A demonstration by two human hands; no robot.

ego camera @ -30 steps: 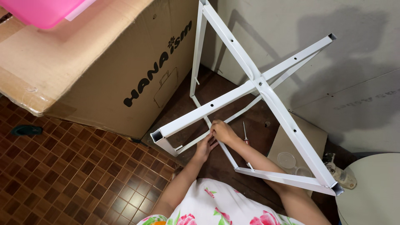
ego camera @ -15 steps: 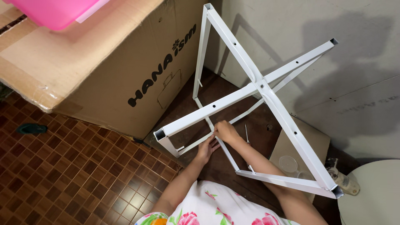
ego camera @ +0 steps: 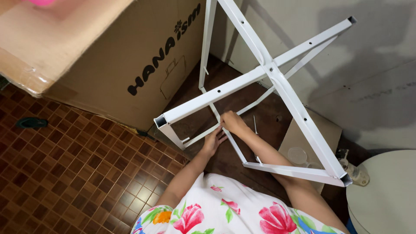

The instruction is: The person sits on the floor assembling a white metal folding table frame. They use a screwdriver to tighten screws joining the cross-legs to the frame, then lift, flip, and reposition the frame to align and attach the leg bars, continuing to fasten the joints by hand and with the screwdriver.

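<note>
A white metal frame of square tubes crossed in an X stands on the floor in front of me, its legs joined low down by thin white rods. My left hand reaches under the near tube and touches the point where the lower rods meet. My right hand is closed over the same joint from above. Whether a small part sits between my fingers is hidden.
A big brown cardboard box stands at the left. A flat cardboard piece with a small clear plastic cup lies at the right, a screw-like piece beside it. A round white object fills the bottom right corner. Brown floor tiles spread at the left.
My view has shifted a little, so the frame and box sit slightly differently. Both hands stay at the lower rod joint.
</note>
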